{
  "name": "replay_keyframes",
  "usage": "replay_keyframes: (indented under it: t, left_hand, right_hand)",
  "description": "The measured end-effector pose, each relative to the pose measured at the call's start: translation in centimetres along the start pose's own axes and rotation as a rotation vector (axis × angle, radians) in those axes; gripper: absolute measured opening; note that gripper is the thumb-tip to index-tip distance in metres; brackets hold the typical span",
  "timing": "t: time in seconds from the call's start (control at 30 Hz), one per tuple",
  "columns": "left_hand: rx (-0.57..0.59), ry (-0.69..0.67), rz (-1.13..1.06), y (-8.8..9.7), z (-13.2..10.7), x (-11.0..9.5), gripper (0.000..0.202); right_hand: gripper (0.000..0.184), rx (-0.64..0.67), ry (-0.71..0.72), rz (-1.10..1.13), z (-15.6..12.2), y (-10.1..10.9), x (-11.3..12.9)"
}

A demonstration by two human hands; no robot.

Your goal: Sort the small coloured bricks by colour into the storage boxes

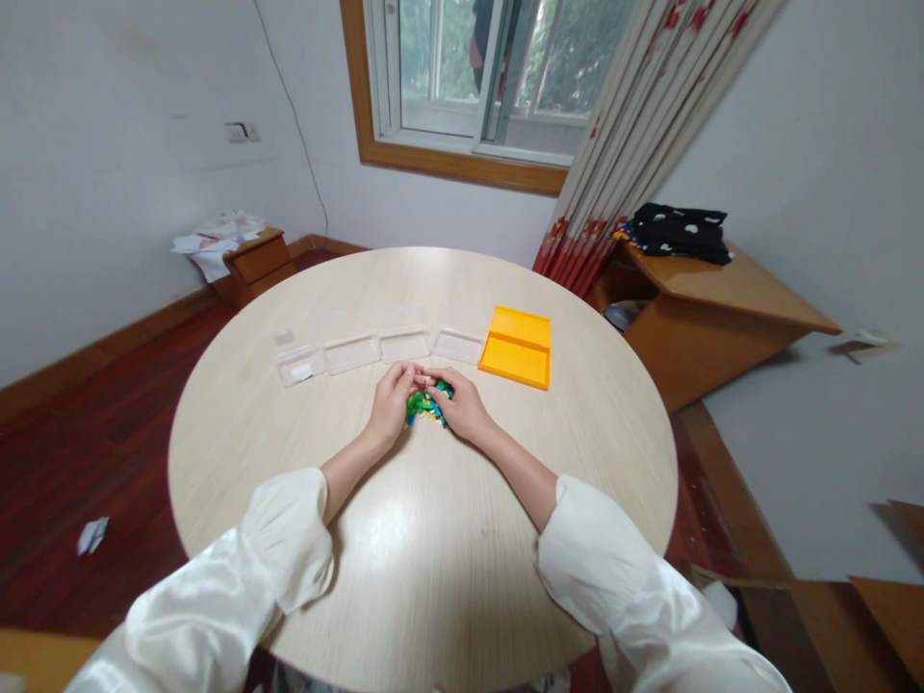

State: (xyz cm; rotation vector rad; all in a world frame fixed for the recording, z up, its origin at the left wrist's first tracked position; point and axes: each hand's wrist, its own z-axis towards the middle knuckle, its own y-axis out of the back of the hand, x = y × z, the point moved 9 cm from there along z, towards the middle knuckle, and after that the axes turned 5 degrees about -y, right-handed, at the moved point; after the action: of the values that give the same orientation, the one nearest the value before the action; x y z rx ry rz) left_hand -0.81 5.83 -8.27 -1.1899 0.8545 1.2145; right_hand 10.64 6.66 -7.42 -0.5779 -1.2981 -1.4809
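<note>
A small heap of green, blue, yellow and white pieces (425, 408) lies on the round table, too small to make out one by one. My left hand (392, 402) curls around the heap from the left. From the other side my right hand (462, 404) wraps around it, its thumb over the pieces. The fingertips of both hands come together at the heap's far edge, and part of the heap is hidden beneath them. Just beyond the hands, clear plastic boxes with raised lids stand in a row, among them a middle box (404, 345). Right of them is an opened yellow case (515, 366).
The pale round table (433, 539) reaches out on all sides of my arms. At the row's left end, a clear box (300, 370) has a white slip in it. A wooden cabinet (693, 318) with folded black cloth (682, 231) stands to the right, a small drawer unit (256, 265) back left.
</note>
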Motion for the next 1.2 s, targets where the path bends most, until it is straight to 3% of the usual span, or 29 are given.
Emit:
replay_keyframes:
  t: [0.17,0.27,0.37,0.43,0.5,0.57,0.63,0.77,0.9,1.2]
  left_hand:
    - [0.075,-0.029,0.144,0.5,-0.2,-1.5,0.022]
    - [0.227,-0.108,0.314,0.4,0.0,-2.8,0.026]
    - [0.458,-0.169,0.541,0.3,-0.4,-3.5,0.051]
    - [0.632,-0.158,0.710,0.5,-1.1,-3.0,0.077]
    - [0.765,-0.146,0.863,0.9,-1.8,-2.0,0.099]
    - [0.821,-0.156,0.980,1.0,-2.3,-1.1,0.108]
    - [0.810,-0.184,1.053,0.9,-2.4,-0.4,0.102]
    - [0.783,-0.242,1.076,-0.6,-2.6,0.3,0.071]
    - [0.736,-0.287,1.020,-1.7,-2.7,0.5,0.057]
    - [0.429,-0.314,0.842,-1.8,-1.8,-0.2,0.055]
  right_hand:
    - [0.034,0.012,-0.095,0.201,-0.4,0.6,-0.9]
    - [0.034,-0.022,-0.079,0.103,-0.9,1.7,-0.5]
    - [0.034,-0.008,-0.040,-0.095,-1.7,2.4,0.3]
    - [0.040,0.056,-0.028,-0.204,-2.4,2.2,0.5]
    - [0.066,0.145,-0.032,-0.308,-3.0,1.4,0.5]
    - [0.092,0.227,-0.039,-0.397,-3.5,0.5,0.3]
    - [0.095,0.263,-0.045,-0.458,-3.7,-0.1,0.2]
    - [0.069,0.268,0.002,-0.497,-3.5,-1.0,0.3]
    - [0.054,0.206,0.059,-0.399,-2.9,-1.5,0.4]
    - [0.043,0.005,-0.029,-0.204,-1.5,-0.3,0.3]
